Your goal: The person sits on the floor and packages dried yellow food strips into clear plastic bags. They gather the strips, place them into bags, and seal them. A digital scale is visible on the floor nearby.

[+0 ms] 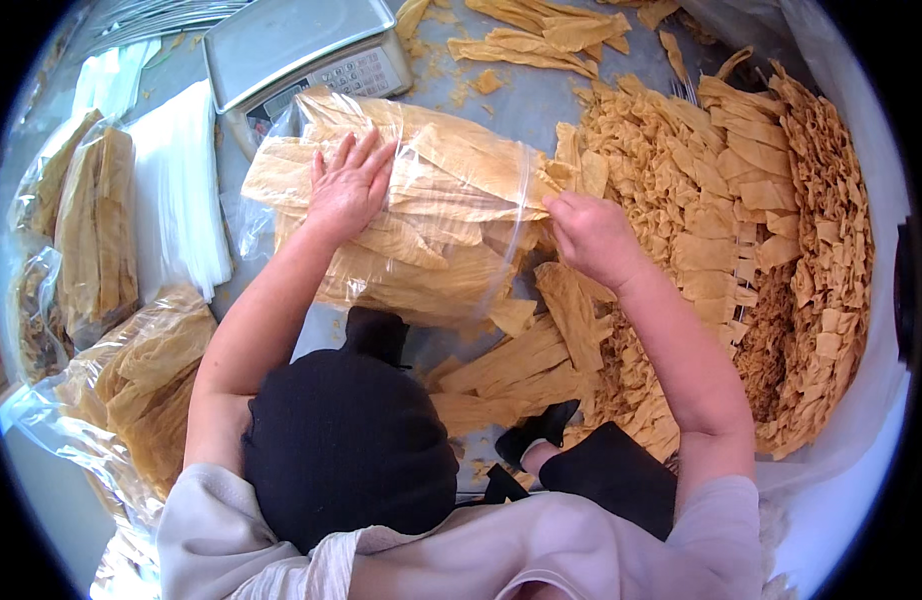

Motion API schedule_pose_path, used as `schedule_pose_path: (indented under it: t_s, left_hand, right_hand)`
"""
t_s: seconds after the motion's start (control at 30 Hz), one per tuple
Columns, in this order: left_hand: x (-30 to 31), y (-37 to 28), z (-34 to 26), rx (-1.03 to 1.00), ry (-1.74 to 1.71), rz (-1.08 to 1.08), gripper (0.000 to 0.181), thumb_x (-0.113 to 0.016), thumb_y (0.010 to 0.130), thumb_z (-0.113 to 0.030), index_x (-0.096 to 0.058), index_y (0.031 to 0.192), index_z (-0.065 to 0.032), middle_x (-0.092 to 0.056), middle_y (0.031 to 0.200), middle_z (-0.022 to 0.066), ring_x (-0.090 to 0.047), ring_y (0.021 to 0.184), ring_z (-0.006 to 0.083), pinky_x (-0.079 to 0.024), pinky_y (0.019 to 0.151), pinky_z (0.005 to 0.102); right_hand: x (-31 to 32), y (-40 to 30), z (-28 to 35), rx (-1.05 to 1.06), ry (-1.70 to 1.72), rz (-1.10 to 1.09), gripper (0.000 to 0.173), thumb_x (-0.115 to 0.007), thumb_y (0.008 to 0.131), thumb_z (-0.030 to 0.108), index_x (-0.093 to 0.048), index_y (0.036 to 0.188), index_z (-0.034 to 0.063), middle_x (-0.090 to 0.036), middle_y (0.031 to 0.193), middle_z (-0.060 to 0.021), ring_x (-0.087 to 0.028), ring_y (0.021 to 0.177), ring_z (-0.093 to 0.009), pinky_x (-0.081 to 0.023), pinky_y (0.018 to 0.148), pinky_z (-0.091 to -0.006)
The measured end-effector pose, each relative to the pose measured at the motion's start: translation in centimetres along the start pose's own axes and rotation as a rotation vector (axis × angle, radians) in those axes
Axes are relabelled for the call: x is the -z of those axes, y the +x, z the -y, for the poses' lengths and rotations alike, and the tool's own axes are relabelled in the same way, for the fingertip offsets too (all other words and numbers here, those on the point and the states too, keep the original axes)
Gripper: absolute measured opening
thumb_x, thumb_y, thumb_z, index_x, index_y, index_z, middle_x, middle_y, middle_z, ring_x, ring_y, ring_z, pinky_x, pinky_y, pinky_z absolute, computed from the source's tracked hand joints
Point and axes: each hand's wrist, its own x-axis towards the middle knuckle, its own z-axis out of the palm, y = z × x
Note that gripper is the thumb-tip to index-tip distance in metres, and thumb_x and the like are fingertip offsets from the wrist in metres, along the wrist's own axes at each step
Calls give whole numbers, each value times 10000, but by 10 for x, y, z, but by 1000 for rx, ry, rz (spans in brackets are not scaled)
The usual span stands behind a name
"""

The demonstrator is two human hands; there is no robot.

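A clear plastic bag (522, 187) full of dried yellow-brown sheets (446, 180), which look like tofu skin, lies across the middle. My left hand (348, 184) rests flat on top of the bag, palm down with fingers spread. At the bag's right-hand mouth, my right hand (592, 232) pinches the ends of sheets that stick out past the plastic rim; its fingertips are partly hidden. Loose sheets (528, 367) lie under and beside my right forearm.
A digital weighing scale (296, 45) stands behind the bag. To the left are a stack of white plastic sleeves (177, 187) and filled clear bags (97, 225). A large heap of dried sheets (656, 165) rises on the right, against translucent sheeting (828, 67). My knees and a foot are below.
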Motion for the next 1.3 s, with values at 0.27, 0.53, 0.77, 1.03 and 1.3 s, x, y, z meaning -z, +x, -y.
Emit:
schedule_pose_path:
  t_s: [0.27, 0.53, 0.77, 1.03, 1.3]
  left_hand:
    - [43, 4, 66, 79, -231, 57, 748, -616, 808, -533, -350, 1443, -239, -303, 1501, 107, -264, 1393, 273, -220, 1121, 476]
    - [21, 26, 150, 428, -587, -256, 908, -693, 727, -607, -444, 1350, 4, -589, 1206, 226, -597, 1095, 305, -454, 935, 358]
    - [21, 22, 132, 390, -618, -194, 766, -718, 783, -458, -465, 1324, 22, -599, 1206, 205, -604, 1073, 294, -452, 927, 358]
    - [12, 16, 137, 460, -991, -167, 645, -735, 807, -352, -507, 1302, -8, -645, 1101, 91, -617, 967, 155, -467, 869, 290]
    - [26, 23, 132, 362, -952, -105, 552, -647, 875, -382, -525, 1297, -46, -631, 1117, 49, -586, 999, 111, -451, 866, 270]
  right_hand:
    - [-38, -27, 0, 28, -1, -254, 235, -575, 854, 123, -589, 1065, 20, -575, 832, -105, -593, 734, -261, -512, 626, -353]
    - [-10, 3, -12, 127, -66, -121, 153, -576, 780, 65, -580, 930, 34, -555, 801, -98, -603, 736, -260, -504, 590, -371]
    - [-20, 31, 3, 181, 8, -148, 155, -595, 766, 106, -561, 910, 59, -571, 873, -90, -601, 821, -270, -504, 705, -386]
    - [-28, -51, -24, -405, -69, 84, 744, -652, 770, 100, -335, 1430, 234, -484, 1334, -101, -572, 1092, -260, -487, 884, -347]
    - [-13, -7, -40, -19, -52, 6, 654, -596, 767, 30, -410, 1371, 197, -606, 998, -106, -617, 846, -299, -529, 691, -378]
